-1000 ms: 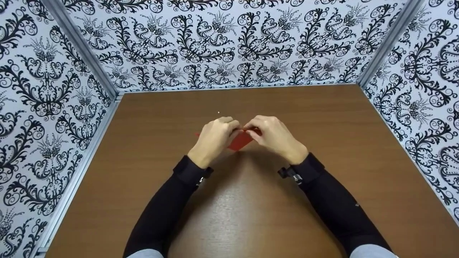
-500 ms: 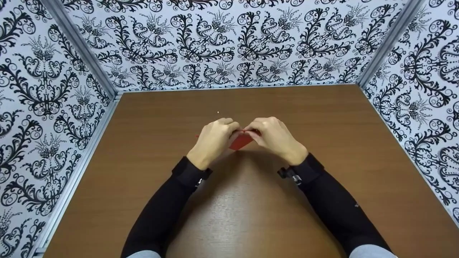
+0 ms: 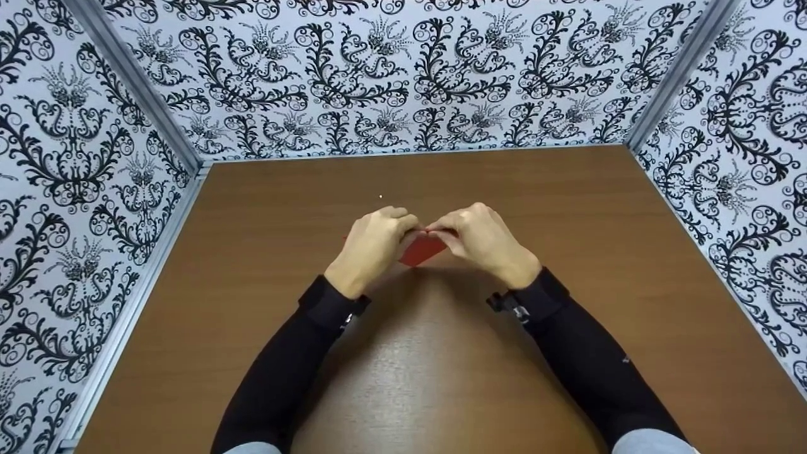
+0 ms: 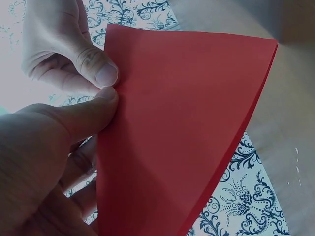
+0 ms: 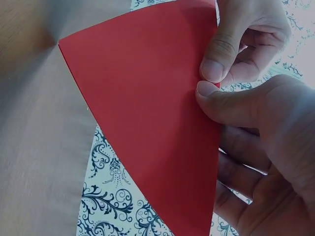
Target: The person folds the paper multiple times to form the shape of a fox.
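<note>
Both hands hold a folded sheet of red paper (image 3: 420, 251) above the middle of the table. My left hand (image 3: 372, 246) pinches its upper edge with the thumb in front and fingers behind. Right beside it, my right hand (image 3: 484, 243) pinches the same edge, the two thumb tips nearly touching. In the left wrist view the red paper (image 4: 172, 118) tapers downward, with a doubled slanting side. The right wrist view shows the paper (image 5: 142, 93) from its other end, coming to a corner at left. In the head view the hands cover much of it.
A brown wooden table (image 3: 403, 378) lies under the hands. Patterned black-and-white walls (image 3: 391, 75) close off the back and both sides, with grey metal posts (image 3: 135, 82) at the corners. A tiny white speck (image 3: 381, 196) lies on the table behind the left hand.
The hands and the red paper stay nearly in place, with only slight shifts. Both hands keep pinching the edge. The head view has drifted a little.
</note>
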Action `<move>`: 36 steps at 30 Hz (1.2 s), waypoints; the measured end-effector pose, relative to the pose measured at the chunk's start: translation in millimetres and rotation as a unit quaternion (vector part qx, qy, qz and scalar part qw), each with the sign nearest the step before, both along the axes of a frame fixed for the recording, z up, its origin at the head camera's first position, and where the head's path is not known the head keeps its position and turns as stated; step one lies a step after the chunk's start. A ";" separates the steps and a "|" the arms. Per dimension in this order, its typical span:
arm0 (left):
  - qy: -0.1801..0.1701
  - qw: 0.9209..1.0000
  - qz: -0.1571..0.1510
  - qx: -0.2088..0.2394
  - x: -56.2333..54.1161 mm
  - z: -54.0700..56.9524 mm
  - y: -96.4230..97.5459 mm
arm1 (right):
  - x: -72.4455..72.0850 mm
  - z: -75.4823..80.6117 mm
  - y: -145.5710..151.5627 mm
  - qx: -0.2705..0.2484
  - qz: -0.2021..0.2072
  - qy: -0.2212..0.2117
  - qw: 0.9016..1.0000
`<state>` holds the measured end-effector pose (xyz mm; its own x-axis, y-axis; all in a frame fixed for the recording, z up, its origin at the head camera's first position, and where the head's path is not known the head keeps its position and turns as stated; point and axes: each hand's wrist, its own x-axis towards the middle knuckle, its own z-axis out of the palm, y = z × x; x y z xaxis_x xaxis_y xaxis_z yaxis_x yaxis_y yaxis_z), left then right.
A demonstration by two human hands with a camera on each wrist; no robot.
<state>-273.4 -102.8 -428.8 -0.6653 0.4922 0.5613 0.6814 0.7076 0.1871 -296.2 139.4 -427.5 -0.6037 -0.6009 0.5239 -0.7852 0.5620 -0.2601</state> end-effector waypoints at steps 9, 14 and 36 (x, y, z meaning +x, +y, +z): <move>-0.003 1.000 -0.012 0.016 -1.4 4.1 -0.5 | 0.9 7.2 3.2 -0.022 0.003 -0.019 1.000; -0.007 1.000 -0.014 0.020 -1.2 4.4 -0.8 | 1.2 8.7 3.8 -0.022 0.007 -0.024 0.999; -0.017 0.999 -0.017 0.028 -6.1 7.8 -10.9 | -4.9 11.6 19.4 -0.029 -0.006 -0.051 0.998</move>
